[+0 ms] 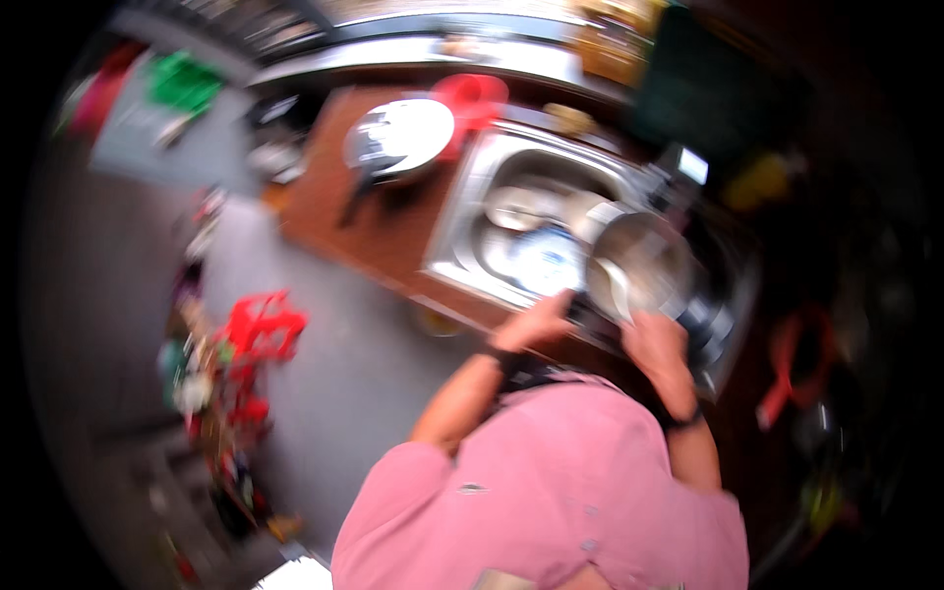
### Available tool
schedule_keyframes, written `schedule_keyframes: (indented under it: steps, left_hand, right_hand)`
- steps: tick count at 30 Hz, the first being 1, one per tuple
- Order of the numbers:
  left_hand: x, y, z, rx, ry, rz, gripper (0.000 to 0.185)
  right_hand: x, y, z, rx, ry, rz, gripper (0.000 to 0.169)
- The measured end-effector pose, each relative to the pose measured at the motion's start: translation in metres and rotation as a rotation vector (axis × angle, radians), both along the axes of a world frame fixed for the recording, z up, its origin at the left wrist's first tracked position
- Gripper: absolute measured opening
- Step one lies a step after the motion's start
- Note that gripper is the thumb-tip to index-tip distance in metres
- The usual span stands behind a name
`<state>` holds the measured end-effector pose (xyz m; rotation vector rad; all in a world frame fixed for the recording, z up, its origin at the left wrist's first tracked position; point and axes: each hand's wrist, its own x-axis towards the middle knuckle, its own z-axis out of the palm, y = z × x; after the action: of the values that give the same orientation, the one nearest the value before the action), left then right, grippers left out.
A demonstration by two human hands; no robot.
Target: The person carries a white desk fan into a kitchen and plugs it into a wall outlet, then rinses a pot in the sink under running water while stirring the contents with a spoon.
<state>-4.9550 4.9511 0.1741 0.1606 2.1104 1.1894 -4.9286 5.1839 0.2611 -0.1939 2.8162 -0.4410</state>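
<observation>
A round metal pan is tilted over the middle of a stainless steel double sink. My left hand is at the near side of the pan, closed around what looks like its dark handle. In my right hand is a pale utensil, perhaps a spoon or spatula, reaching into the pan. Blur hides what the pan contains. The left basin contains a blue-and-white plate and a whitish bowl, among other dishes.
On the brown countertop left of the sink rests a bright round pan or lid with a dark handle. A red plastic container stands behind it. A yellowish sponge-like item lies behind the sink. Red bags are at left.
</observation>
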Motion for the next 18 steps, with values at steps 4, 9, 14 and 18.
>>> schedule_keyframes:
  steps: [4,9,14,18]
  left_hand:
    - [-0.007,-0.005,0.002,-0.071,0.116,-0.072,0.049]
    - [0.012,-0.005,-0.014,-0.058,0.206,0.029,0.048]
    - [0.008,0.003,-0.010,-0.115,0.207,0.033,0.045]
    - [0.009,0.004,-0.016,-0.110,0.215,0.053,0.037]
  right_hand:
    - [0.003,0.026,-0.009,0.017,0.041,0.057,0.023]
    - [-0.008,0.047,0.004,0.315,0.088,-0.007,0.015]
    - [-0.043,0.057,-0.022,0.308,0.318,-0.015,0.013]
    - [-0.059,0.033,-0.028,0.210,0.377,0.193,0.013]
